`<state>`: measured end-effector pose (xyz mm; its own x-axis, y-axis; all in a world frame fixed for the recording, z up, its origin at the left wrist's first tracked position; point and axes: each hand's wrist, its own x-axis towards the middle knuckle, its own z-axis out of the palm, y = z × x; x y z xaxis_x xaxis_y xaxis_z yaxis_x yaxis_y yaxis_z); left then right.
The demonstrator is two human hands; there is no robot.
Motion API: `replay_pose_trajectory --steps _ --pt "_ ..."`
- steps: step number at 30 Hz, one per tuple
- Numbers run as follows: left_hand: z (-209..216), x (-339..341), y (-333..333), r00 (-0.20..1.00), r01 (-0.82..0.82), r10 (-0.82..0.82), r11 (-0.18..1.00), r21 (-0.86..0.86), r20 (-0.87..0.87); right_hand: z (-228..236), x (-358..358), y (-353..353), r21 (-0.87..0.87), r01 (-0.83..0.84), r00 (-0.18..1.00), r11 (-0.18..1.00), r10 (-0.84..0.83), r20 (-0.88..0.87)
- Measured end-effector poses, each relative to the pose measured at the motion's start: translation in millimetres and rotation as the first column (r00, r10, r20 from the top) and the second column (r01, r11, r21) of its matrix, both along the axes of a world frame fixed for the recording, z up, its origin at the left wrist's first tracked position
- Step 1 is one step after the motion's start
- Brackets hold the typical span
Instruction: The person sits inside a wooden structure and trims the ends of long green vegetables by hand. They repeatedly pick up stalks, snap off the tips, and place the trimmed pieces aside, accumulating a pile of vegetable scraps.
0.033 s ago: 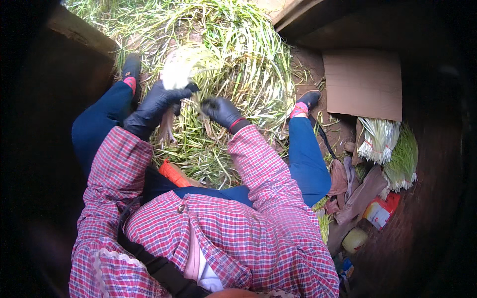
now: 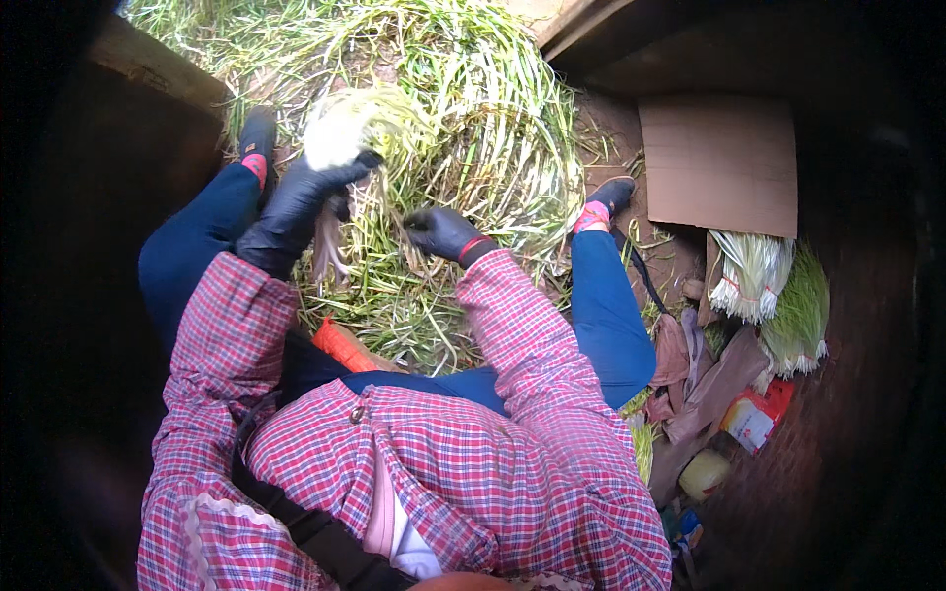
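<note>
My left hand, in a dark glove, is closed around a bunch of long pale green stalks with whitish ends. The top of the bunch is overexposed, and its lower ends hang below the hand. To the right of it is my right hand, also in a dark glove, with its fingers curled together near the loose strands under the bunch. What lies between these fingers is too small and blurred to make out. A wide heap of loose green leaves and stalks covers the ground beneath both hands.
A cardboard sheet lies at the right, above tied bundles of white-ended green stalks. Nearer are a red-and-white packet and a roundish yellowish object. An orange-red item lies between my legs. Dark walls flank both sides.
My left hand and the bunch have shifted slightly left. The right hand has moved a little down and right, so the gap between the hands is wider.
</note>
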<state>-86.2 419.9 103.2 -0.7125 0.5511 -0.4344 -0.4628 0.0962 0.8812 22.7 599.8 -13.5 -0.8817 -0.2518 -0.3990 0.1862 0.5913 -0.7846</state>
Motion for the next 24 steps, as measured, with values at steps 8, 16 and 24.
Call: replay_pose_trajectory --steps 8,16,24 --pt "19 -37 -9 0.782 -0.573 0.422 0.775 0.264 0.459 -128 58 204 0.481 0.813 0.567 0.33 -0.639 -0.519" --pt "15 -17 14 0.853 -0.42 0.293 0.876 0.236 0.432 -75 34 185 -0.179 0.82 0.57 0.543 -0.803 0.175" --pt "14 6 17 0.926 -0.203 0.149 0.972 0.122 0.348 67 34 58 -0.757 0.526 0.783 0.388 -0.567 0.253"
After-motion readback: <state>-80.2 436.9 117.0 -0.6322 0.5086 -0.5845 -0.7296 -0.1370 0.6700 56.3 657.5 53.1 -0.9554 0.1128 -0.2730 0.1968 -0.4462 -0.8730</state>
